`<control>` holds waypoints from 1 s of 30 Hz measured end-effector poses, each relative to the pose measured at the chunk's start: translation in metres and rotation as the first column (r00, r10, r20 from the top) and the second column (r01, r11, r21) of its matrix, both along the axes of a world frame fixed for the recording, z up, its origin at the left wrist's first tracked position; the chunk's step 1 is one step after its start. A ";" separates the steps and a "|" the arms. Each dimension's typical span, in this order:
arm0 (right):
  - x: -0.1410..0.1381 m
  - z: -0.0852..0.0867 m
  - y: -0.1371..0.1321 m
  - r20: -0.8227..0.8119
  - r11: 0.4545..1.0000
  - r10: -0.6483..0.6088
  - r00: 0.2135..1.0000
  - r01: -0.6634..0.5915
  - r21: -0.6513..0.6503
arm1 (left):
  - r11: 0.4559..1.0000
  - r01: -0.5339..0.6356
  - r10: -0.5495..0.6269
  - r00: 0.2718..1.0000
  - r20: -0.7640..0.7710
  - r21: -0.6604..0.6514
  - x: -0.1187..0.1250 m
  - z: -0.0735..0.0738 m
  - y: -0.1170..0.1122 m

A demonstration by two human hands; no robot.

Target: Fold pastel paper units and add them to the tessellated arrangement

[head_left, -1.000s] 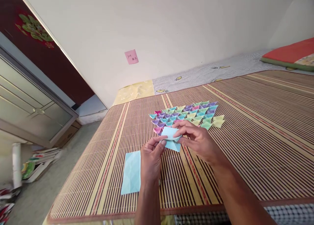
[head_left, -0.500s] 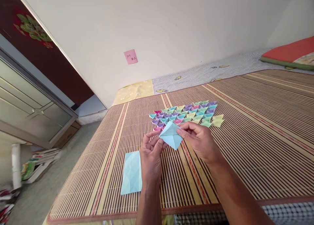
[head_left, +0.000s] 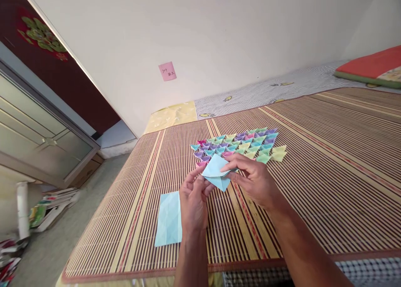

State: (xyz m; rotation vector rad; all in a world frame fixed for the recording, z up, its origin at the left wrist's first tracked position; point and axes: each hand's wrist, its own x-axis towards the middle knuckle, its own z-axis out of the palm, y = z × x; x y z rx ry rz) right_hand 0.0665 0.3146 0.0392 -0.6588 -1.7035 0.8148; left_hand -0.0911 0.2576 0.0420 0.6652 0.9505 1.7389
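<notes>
A light blue piece of folded paper (head_left: pixel 216 166) is held up above the striped mat (head_left: pixel 131 220), its lower part a pointed flap. My left hand (head_left: pixel 194 195) pinches its left corner between thumb and fingers. On the right side, my right hand (head_left: pixel 250 178) grips the paper, index finger on top and thumb underneath. Flat on the mat, left of my left wrist, lies a creased light blue sheet (head_left: pixel 168 220), partly covered by that hand. Beyond my hands several small folded paper boats (head_left: pixel 238 145) in many colours stand in rows.
A yellow cloth (head_left: pixel 171 115) and a checked cloth (head_left: pixel 250 95) run along the wall behind the mat. A red and green folded quilt (head_left: pixel 369 67) lies at the far right. Pink note paper (head_left: pixel 167 71) is stuck to the wall. Papers and cartons (head_left: pixel 53 207) lie on the floor at left.
My right index finger has moved left over the top of the folded paper, and the paper's upper layer now lies lower over the pointed flap. My left hand keeps its pinch.
</notes>
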 end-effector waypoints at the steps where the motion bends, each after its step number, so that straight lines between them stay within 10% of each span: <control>1: 0.001 0.000 0.000 0.002 1.000 -0.004 1.000 0.004 0.014 | 1.000 0.017 -0.016 1.000 0.015 -0.017 -0.001 0.000 0.000; 30: 0.005 0.003 -0.001 0.006 1.000 -0.003 1.000 0.003 -0.005 | 0.993 0.115 -0.102 0.961 -0.257 0.037 -0.014 -0.003 -0.005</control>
